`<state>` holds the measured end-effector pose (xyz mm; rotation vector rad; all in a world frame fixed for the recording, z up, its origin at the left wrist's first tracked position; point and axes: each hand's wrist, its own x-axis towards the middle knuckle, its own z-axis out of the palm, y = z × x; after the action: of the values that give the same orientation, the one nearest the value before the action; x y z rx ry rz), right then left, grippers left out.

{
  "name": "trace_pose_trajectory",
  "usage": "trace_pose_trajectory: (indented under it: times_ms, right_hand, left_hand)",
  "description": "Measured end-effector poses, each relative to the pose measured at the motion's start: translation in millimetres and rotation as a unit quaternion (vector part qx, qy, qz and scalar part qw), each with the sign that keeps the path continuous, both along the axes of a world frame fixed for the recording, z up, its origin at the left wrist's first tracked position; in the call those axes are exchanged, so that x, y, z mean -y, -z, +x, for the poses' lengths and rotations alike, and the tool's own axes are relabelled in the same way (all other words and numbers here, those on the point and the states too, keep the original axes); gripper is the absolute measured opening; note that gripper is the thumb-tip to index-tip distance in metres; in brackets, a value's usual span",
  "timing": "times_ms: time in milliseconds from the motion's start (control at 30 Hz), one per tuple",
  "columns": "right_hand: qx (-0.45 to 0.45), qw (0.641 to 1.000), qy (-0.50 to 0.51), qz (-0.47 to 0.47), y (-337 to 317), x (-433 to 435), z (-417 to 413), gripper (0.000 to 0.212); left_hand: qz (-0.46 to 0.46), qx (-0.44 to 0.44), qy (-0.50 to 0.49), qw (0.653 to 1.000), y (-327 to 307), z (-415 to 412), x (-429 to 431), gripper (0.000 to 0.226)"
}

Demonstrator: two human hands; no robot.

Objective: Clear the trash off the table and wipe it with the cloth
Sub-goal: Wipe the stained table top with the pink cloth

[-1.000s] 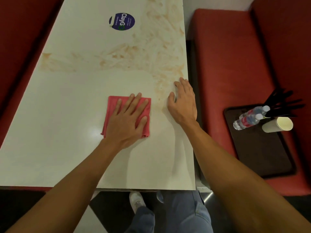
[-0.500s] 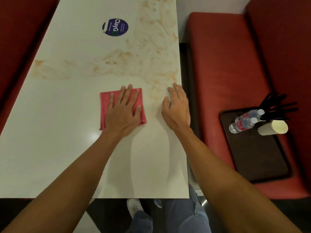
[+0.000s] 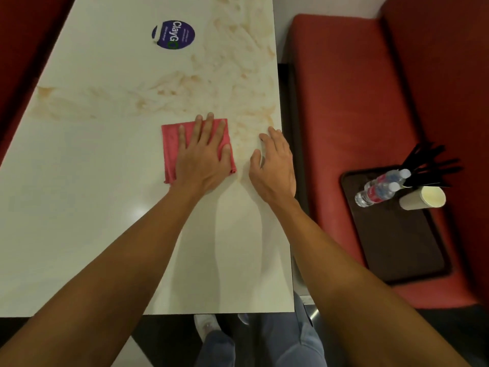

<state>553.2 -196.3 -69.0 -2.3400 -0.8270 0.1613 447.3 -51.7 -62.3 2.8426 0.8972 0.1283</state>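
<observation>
A folded pink cloth (image 3: 170, 149) lies flat on the white table (image 3: 79, 181), right of its middle. My left hand (image 3: 203, 157) presses down on the cloth with straight, spread fingers. My right hand (image 3: 275, 168) rests flat on the tabletop at its right edge, just beside the cloth and apart from it. Brown smeared stains (image 3: 232, 86) cover the far half of the table, starting just beyond the cloth.
A round purple sticker (image 3: 173, 35) sits on the far part of the table. On the red bench (image 3: 344, 102) to the right stands a dark tray (image 3: 397, 242) with plastic bottles (image 3: 378, 189), a paper cup (image 3: 423, 198) and black cutlery (image 3: 428, 165). Another red seat is at the left.
My left hand has pushed the cloth away from me, up to the edge of the stains. My right hand has stayed on the table's right edge.
</observation>
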Motion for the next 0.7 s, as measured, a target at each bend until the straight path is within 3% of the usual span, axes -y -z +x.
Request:
trace_pose_trajectory:
  times_ms: [133,333,533,700]
  right_hand:
    - [-0.001,1.000,-0.003,0.005,0.4,0.2,-0.9,0.050]
    - [-0.005,1.000,0.004,0.010,0.0,-0.3,-0.9,0.049]
    - [-0.013,1.000,0.009,0.021,-0.4,0.0,-1.1,0.051]
    - [-0.021,0.999,0.013,0.022,-1.7,0.0,-0.1,0.049]
  left_hand:
    - [-0.009,-0.013,0.078,0.997,3.3,-39.6,1.2,0.063]
    - [-0.019,-0.003,-0.004,1.000,2.2,2.4,-28.5,0.065]
    - [0.004,-0.015,0.101,0.995,2.4,-28.2,-3.2,0.062]
    - [0.003,-0.002,0.045,0.999,3.0,-8.4,-30.1,0.064]
